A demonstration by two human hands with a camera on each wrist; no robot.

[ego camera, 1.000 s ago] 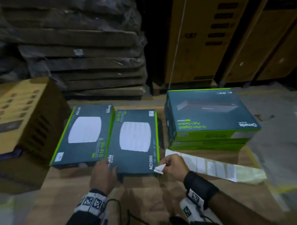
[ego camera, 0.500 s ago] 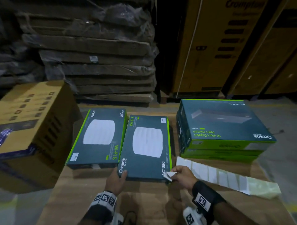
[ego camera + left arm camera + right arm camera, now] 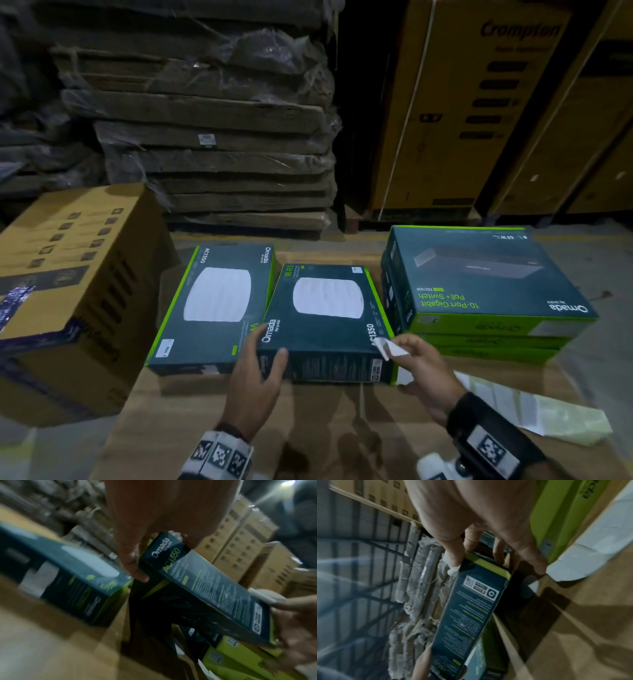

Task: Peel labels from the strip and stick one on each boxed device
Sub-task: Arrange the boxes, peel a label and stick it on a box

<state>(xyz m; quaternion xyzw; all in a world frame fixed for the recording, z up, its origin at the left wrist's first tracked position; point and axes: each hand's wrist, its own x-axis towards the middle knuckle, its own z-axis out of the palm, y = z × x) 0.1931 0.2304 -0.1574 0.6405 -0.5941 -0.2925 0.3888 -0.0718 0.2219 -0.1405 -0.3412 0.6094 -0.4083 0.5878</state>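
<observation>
Two dark AC1350 boxes lie side by side on a cardboard surface. The left box (image 3: 215, 305) carries a small white label (image 3: 166, 347) near its front corner. My left hand (image 3: 270, 342) grips the near-left corner of the middle box (image 3: 325, 322), thumb on top, and the box's near end is tilted up (image 3: 205, 585). My right hand (image 3: 402, 347) pinches a peeled white label (image 3: 390, 349) at that box's near-right corner; the label sits at my thumb tip (image 3: 453, 572). The label strip (image 3: 534, 411) lies flat behind my right wrist.
A stack of green-edged switch boxes (image 3: 486, 287) stands close on the right. A large brown carton (image 3: 72, 291) sits at the left. Wrapped flat packs (image 3: 212, 137) and tall cartons (image 3: 496, 113) fill the back. The cardboard surface (image 3: 325, 428) runs toward me.
My left hand has shifted onto the middle box's near-left corner and lifted its near end. My right hand has risen with the label to the near-right corner.
</observation>
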